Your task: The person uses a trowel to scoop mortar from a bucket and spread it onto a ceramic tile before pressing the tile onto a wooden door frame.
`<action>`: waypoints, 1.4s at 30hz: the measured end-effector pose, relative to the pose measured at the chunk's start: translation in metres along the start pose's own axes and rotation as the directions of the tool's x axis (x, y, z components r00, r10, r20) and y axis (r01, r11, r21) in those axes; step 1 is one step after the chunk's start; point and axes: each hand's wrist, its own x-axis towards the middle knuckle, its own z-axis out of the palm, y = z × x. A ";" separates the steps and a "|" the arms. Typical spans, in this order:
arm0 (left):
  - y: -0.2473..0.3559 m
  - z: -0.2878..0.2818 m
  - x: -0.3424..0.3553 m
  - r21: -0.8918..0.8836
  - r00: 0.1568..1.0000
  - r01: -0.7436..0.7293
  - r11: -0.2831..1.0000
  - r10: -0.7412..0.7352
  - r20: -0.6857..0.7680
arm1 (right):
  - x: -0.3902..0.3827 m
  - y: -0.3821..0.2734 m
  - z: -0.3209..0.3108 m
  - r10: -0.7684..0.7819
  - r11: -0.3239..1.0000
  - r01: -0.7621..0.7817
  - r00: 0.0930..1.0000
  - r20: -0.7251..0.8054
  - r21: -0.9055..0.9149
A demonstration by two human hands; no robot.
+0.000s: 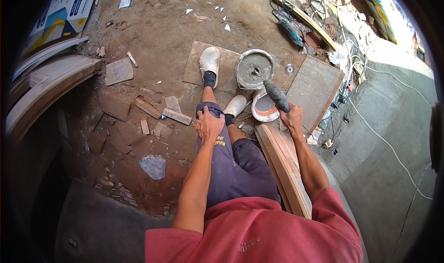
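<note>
Now right grip [292, 118] clasps grey tool [276, 95] dipped in bucket [237, 73]; left grip [209, 125] unclenched on shorts [223, 163].

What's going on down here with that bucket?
A person's right hand grips a dark, drill-like power tool, its shaft reaching into a bucket of thick grey mix. The left hand rests near the left knee. Just beside stands a second bucket with greyish liquid in it. One still picture can't show whether the tool is spinning.
</note>
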 end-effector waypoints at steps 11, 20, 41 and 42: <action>0.002 -0.002 -0.003 0.025 1.000 0.001 1.000 -0.002 0.008 | 0.003 -0.004 -0.004 -0.036 0.997 0.039 0.999 -0.040 0.070; 0.001 -0.002 -0.004 0.015 1.000 0.002 1.000 -0.002 -0.005 | 0.006 -0.015 -0.014 0.035 0.999 -0.035 0.999 0.026 0.032; -0.001 0.002 -0.007 0.019 1.000 -0.014 1.000 0.014 -0.019 | 0.002 -0.014 -0.002 -0.067 0.994 0.071 0.996 -0.054 0.087; 0.000 0.004 -0.006 0.016 0.999 -0.016 1.000 0.016 -0.042 | 0.003 -0.013 0.000 -0.090 0.992 0.095 0.994 -0.067 0.085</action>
